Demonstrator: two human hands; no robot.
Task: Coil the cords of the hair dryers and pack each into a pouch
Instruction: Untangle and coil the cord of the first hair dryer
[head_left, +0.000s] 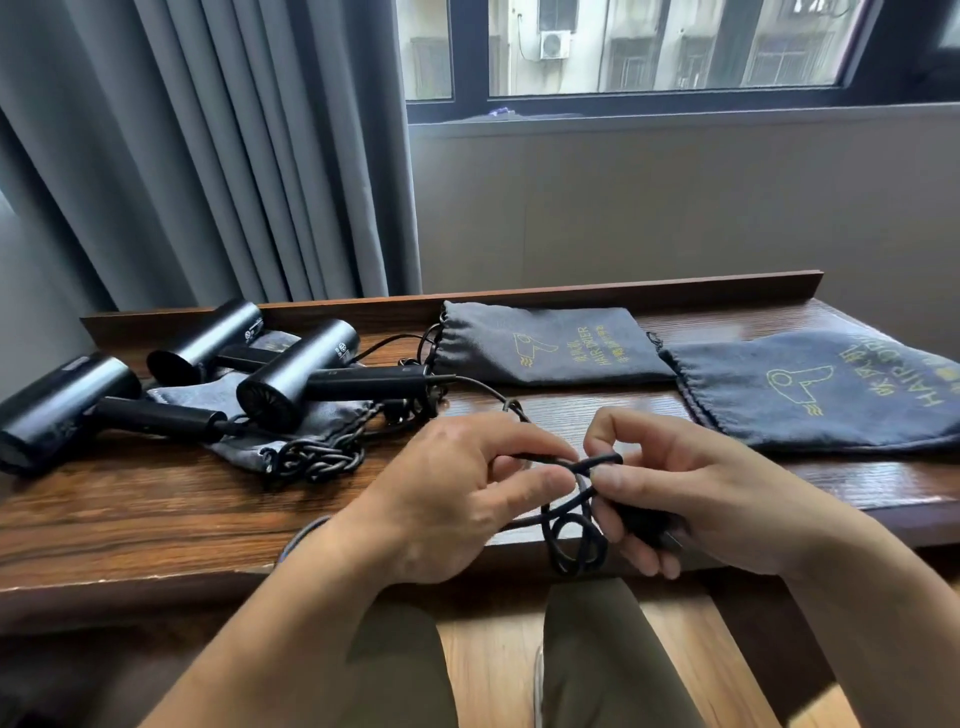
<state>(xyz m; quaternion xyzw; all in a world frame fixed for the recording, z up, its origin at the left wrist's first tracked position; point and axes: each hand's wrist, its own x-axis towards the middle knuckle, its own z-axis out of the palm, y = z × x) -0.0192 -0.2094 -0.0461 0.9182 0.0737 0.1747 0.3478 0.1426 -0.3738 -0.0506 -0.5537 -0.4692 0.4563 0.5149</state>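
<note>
Cord: thin black rubbery power cord (576, 540), wound into 2 or 3 small loops that hang at the front edge of the dark wooden table (156, 519). Its far run leads back to the handle of a black cylindrical hair dryer (296, 379).
Left hand: the left hand (457, 493) pinches the cord between thumb and forefinger, just beside the crossing.
Right hand: the right hand (691, 499) pinches a bend of cord with thumb and forefinger. Its lower fingers curl round a dark lump, possibly the plug.
Handling: the cord is probably light, limp and springy, so the loops would likely open unless held at the crossing. The dryer looks hard, smooth and barrel-heavy, so its handle is the best hold.
Pouches: 2 flat grey drawstring fabric pouches (545, 348) lie to the right. They are soft, and their mouths will likely need spreading.
</note>
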